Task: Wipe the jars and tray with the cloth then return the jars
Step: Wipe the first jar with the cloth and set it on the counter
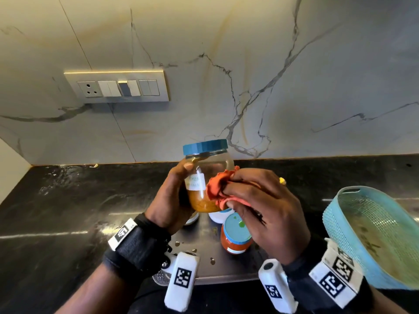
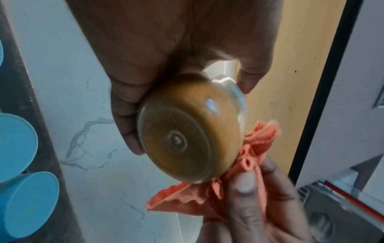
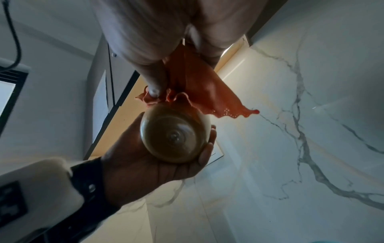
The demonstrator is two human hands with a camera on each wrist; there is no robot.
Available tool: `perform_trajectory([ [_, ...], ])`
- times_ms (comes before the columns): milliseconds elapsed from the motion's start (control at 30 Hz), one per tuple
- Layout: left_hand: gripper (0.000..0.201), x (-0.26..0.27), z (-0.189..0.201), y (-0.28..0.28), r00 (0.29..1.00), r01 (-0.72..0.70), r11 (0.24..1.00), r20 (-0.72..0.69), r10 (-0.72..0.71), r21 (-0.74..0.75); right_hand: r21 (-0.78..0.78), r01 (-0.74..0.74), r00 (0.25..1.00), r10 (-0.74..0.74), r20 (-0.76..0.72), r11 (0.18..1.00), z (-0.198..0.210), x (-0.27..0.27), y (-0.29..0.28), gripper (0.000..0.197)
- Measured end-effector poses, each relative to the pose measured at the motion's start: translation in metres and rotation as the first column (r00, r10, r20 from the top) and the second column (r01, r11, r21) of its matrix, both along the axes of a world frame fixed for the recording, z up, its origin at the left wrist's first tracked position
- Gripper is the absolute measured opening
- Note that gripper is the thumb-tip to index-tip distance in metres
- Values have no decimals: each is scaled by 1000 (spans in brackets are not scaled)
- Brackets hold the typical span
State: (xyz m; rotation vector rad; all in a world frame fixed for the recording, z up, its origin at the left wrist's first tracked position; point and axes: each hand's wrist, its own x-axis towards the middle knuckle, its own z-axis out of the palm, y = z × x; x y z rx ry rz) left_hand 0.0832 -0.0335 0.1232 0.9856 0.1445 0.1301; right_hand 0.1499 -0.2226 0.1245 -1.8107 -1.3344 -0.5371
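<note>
My left hand (image 1: 172, 196) grips a clear jar (image 1: 204, 175) with a blue lid and yellow-brown powder, held upright above the counter. Its round base (image 2: 182, 141) fills the left wrist view and shows again as the jar (image 3: 174, 133) from the right wrist. My right hand (image 1: 258, 200) holds a bunched orange cloth (image 1: 217, 189) against the jar's right side; the same cloth (image 2: 207, 197) (image 3: 193, 82) touches the jar near its bottom. Below the hands, a jar of red paste (image 1: 235, 236) with a blue lid stands on a steel tray (image 1: 204, 261), beside a white-based jar (image 1: 218, 216).
A light-blue perforated basket (image 1: 371, 234) sits tilted at the right on the black counter (image 1: 56, 211). A switch panel (image 1: 118, 87) is on the marble wall behind. Blue lids (image 2: 18, 180) show at the left edge of the left wrist view.
</note>
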Motion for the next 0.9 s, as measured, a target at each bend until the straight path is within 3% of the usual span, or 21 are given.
perform_trajectory([
  [167,107,2,-1,9,997,45,991,49,-52,129,-2,35,999,-35,22,999,7,3,0,23],
  [267,92,1,0,9,997,27,984,69,-39,174,9,47,998,-48,38,999,12,6,3,20],
  [433,84,4,-3,0,995,-69,981,78,55,180,121,128,987,-115,-108,984,26,26,17,18],
  [633,86,7,-6,9,993,-118,988,25,116,101,-58,-49,994,55,98,997,6,-1,8,17],
  [733,92,6,-7,3,996,-91,992,26,89,85,24,-5,999,6,-42,1000,14,17,10,18],
  [833,72,8,-6,-2,996,-79,992,55,74,100,157,61,971,-22,-239,986,21,32,17,19],
  [900,73,11,-5,-1,993,-97,992,76,91,78,178,56,970,-12,-242,982,19,24,19,20],
])
